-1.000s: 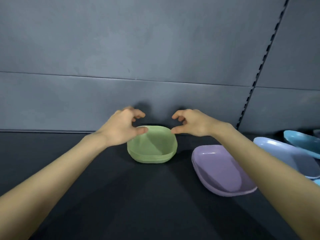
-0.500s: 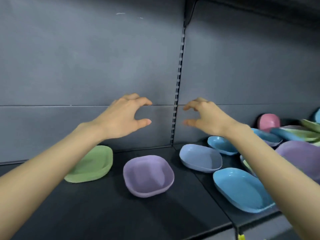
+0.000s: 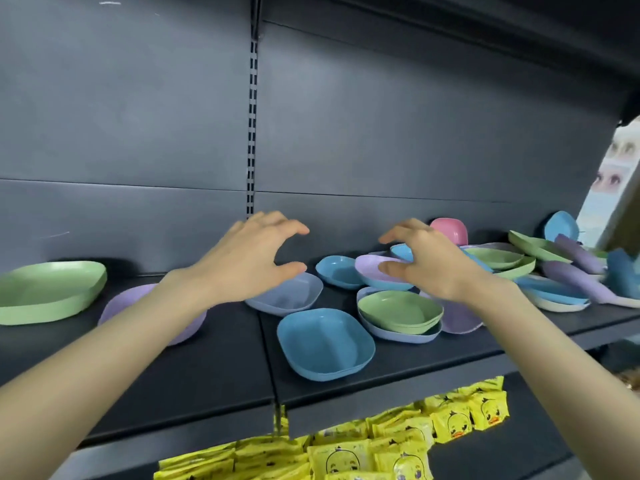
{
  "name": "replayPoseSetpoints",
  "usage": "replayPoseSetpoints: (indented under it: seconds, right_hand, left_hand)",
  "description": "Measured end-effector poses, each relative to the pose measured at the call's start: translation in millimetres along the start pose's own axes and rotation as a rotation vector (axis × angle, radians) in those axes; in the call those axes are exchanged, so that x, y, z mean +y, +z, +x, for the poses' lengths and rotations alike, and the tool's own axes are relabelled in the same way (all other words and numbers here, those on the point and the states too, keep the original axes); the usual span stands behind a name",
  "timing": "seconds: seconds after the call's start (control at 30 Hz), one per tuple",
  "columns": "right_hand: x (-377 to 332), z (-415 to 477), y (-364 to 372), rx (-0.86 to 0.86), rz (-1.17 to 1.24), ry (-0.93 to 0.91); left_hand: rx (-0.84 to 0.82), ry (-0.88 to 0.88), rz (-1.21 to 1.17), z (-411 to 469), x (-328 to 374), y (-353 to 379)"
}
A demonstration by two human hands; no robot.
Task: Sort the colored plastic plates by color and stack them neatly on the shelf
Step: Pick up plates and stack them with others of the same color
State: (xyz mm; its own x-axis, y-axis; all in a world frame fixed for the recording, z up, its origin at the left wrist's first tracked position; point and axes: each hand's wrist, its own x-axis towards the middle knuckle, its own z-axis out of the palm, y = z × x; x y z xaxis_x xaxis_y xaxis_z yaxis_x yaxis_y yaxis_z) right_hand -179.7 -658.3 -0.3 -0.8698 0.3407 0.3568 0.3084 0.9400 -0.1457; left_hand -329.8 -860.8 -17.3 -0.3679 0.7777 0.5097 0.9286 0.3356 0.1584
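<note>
**Both hands over the unsorted plates.** We are holding both hands out above the shelf (image 3: 207,382), grasping nothing. Our left hand (image 3: 249,261) is hovering with its fingers (image 3: 287,225) bent into a wide claw, the thumb well apart from them. Our right hand (image 3: 429,265) is mirroring it, its fingers (image 3: 398,233) likewise half-curled and spread.

- Just beneath the left thumb a periwinkle plate (image 3: 291,296) is lying.
- Well to the left of those fingers a green stack (image 3: 48,292) is sitting, with a lilac plate (image 3: 128,303) showing in part under the forearm.
- Between the two sets of fingertips, farther back, a small blue plate (image 3: 337,271) is resting.
- Beneath the right thumb a pale purple plate (image 3: 377,275) is overlapping its neighbours; we cannot tell whether the thumb is touching it.
- Below the right wrist a green plate (image 3: 398,310) is nesting in another plate.
- Nearer to us than all the fingers a large blue plate (image 3: 325,344) is lying alone.
- Just beyond the right fingers a pink plate (image 3: 450,230) is leaning on the back panel (image 3: 415,133).
- To the right of the right fingers a mixed heap (image 3: 554,271) is sprawling.
</note>
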Motion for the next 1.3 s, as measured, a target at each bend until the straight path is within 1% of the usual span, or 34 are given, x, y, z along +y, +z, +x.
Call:
replayPoseSetpoints:
  seconds: [0.17,0.37,0.53,0.6,0.73,0.97,1.13,1.23,1.3]
  right_hand:
    - [53,7,-8,0.039,0.008,0.013]
    - [114,40,6,0.023,-0.012,0.018]
    - [153,82,26,-0.078,-0.014,0.014]
    - [167,99,34,-0.087,-0.019,-0.012]
    - [188,126,46,-0.185,-0.015,-0.033]
    - [214,169,60,-0.312,0.027,-0.21]
    - [221,188,72,-0.392,0.067,-0.345]
    - [221,193,78,-0.437,0.104,-0.395]
    - [222,194,80,-0.451,0.123,-0.412]
  left_hand:
    - [-0.021,0.036,-0.009,46,28,24]
    - [-0.084,0.053,-0.007,104,33,73]
    - [-0.179,0.018,-0.02,155,24,113]
    - [-0.207,-0.012,-0.024,171,21,129]
    - [-0.311,-0.095,0.01,194,15,156]
    - [-0.385,-0.322,-0.036,211,10,187]
    - [-0.37,-0.483,-0.055,215,19,204]
    - [-0.336,-0.593,-0.149,216,23,207]
    - [-0.28,-0.65,-0.211,215,23,205]
